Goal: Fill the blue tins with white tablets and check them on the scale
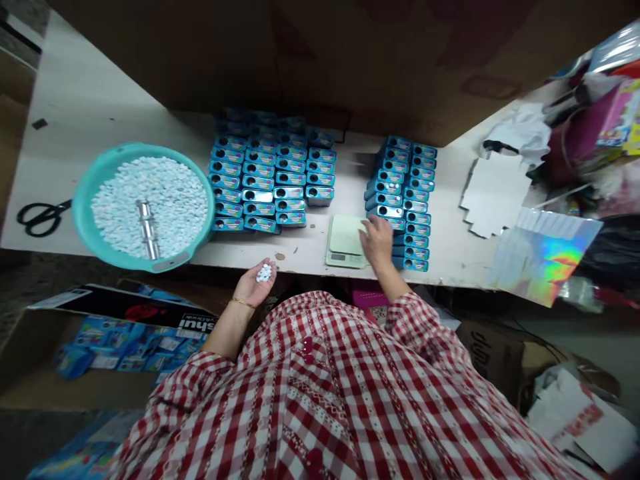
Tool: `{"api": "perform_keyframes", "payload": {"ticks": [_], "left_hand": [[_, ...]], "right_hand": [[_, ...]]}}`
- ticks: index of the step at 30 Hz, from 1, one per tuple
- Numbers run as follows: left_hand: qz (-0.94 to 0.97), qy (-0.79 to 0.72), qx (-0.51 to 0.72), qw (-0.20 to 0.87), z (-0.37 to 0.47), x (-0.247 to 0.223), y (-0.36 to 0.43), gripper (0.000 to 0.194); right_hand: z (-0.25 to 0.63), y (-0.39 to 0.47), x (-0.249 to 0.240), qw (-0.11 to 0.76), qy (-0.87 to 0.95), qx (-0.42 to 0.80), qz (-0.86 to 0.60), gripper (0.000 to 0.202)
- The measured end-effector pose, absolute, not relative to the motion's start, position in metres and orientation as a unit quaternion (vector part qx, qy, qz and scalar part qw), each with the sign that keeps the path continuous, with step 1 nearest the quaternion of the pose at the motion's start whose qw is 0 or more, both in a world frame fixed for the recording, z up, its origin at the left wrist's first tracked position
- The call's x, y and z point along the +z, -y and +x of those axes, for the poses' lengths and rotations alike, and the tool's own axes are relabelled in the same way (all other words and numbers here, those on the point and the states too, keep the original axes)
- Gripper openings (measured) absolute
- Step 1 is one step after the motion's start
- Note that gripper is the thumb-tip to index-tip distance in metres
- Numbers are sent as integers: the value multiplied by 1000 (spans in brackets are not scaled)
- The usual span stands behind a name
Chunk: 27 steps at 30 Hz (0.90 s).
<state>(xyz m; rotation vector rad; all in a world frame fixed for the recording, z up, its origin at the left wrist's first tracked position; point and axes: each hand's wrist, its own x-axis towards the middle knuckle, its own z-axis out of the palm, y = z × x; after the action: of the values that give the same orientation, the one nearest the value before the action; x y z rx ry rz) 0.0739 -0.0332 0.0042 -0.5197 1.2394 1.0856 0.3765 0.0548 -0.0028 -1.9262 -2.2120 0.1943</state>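
My left hand (253,285) is palm up at the table's front edge, fingers curled round a small heap of white pellets (264,272). Over the right side of a pale kitchen scale (347,237) is my right hand (377,240), its fingers bent and close to the blue boxes (389,212) of the right group; what its fingertips hold, if anything, is too small to make out. A teal basin (83,217) full of white pellets stands on the left, with a metal cylinder (149,230) lying in it. Several rows of blue boxes (259,181) stand between basin and scale.
Black-handled scissors (43,219) lie left of the basin. A big cardboard box (310,60) rises behind the blue boxes. White card (495,193) and a shiny holographic sheet (545,250) lie on the right. Below the table at left is an open carton (30,367) of blue packs.
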Motion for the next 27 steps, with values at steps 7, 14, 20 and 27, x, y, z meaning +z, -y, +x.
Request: {"api": "perform_keyframes", "payload": {"ticks": [7,14,20,27], "left_hand": [[-210,-538,457,677,105,10,15,17],[-197,-537,440,692,129,15,11,18],[-154,-516,412,735,154,19,7,18],[-97,-495,398,766,163,20,19,21]], "right_hand": [[462,-54,-15,-2,766,-36,-642,20],[432,-35,26,18,840,-40,-540,23],[374,-34,27,1,872,79,-483,25],[311,9,42,52,869,230,-435,31]]}}
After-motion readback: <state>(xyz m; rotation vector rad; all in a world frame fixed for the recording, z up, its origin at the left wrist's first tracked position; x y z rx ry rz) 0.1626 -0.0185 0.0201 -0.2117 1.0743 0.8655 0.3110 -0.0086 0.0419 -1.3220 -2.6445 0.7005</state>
